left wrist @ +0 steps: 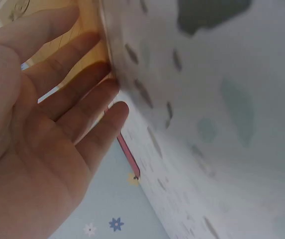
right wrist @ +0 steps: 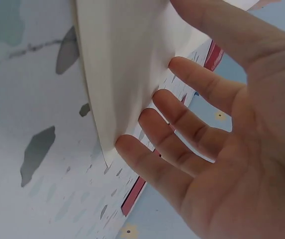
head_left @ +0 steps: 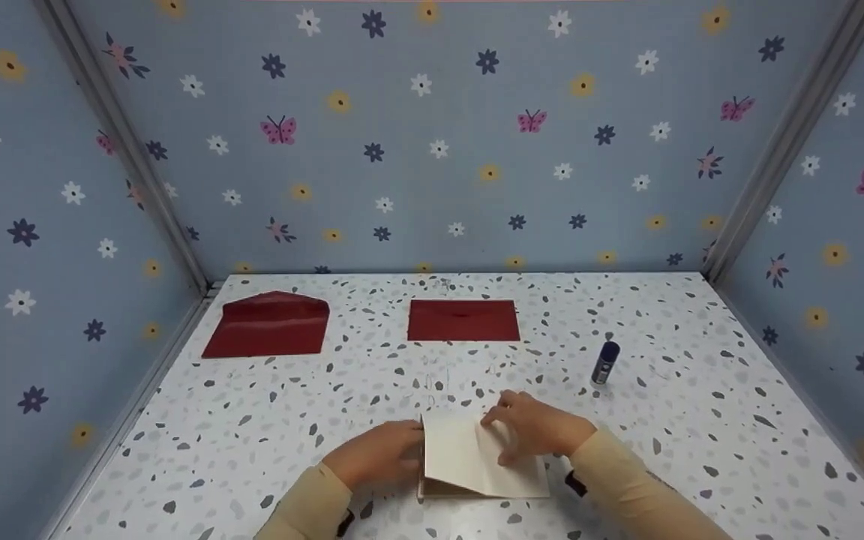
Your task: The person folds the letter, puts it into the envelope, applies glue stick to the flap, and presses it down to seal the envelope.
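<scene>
A folded cream paper card (head_left: 453, 450) lies near the table's front, its left leaf raised at an angle over the layer beneath. My left hand (head_left: 387, 451) is at the card's left edge. In the left wrist view its fingers are extended against a tan, line-printed face (left wrist: 90, 52) of the card. My right hand (head_left: 541, 426) rests over the right leaf, thumb low on it and fingers near the upper edge. The right wrist view shows these fingertips (right wrist: 125, 143) touching the cream paper (right wrist: 125, 64), fingers fairly straight and spread.
Behind the card lies a closed red envelope (head_left: 463, 321). Another red envelope (head_left: 267, 330) with its flap up lies at the back left. A dark-capped glue stick (head_left: 606, 363) stands to the right. Flower-patterned walls (head_left: 439, 150) bound the speckled table (head_left: 672, 420) behind and on both sides.
</scene>
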### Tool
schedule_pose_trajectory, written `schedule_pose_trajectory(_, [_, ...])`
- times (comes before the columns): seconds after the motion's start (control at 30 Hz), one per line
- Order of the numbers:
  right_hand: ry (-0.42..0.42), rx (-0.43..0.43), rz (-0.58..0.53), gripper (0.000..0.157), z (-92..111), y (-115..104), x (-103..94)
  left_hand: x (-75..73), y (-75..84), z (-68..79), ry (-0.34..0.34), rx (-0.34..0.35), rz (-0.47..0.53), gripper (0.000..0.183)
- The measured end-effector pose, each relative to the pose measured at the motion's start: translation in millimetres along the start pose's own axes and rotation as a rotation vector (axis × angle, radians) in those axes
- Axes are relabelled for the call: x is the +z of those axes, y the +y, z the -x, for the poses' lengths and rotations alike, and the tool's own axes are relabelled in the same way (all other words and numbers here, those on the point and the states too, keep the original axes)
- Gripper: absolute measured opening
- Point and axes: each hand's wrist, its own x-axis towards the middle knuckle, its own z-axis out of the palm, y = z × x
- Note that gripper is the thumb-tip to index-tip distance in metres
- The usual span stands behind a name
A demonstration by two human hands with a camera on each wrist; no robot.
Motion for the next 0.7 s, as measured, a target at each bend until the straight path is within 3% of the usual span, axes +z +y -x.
schedule_pose_trajectory(0.07, [-0.003, 0.005, 0.0, 0.057, 0, 0, -0.1, -4.6, -0.5, -2.6, 0.045, -0.013, 0.01, 0.02])
schedule_pose_trajectory(0.17, [-0.006, 0.014, 0.001, 0.057, 0, 1, -0.5, -10.4, 2.0, -8.1, 0.168, -0.072, -0.02, 0.007])
schedule_pose_trajectory(0.27, [-0.012, 0.03, 0.009, 0.057, 0, 1, -1.6, -11.9, 8.2, -15.8, 0.283, -0.104, -0.082, 0.005])
schedule_pose_trajectory(0.33, [-0.013, 0.036, 0.01, 0.056, -1, 2, -2.2, -10.6, 13.9, -21.2, 0.305, -0.076, -0.161, 0.011])
schedule_pose_trajectory(0.5, [0.001, 0.025, 0.012, 0.056, -1, 2, -2.0, -2.0, 25.1, -32.7, 0.169, 0.007, -0.283, 0.027])
schedule_pose_trajectory(0.7, [0.015, -0.002, -0.006, 0.056, 2, 4, 1.3, 11.0, 24.9, -40.4, 0.072, 0.007, -0.293, 0.03])
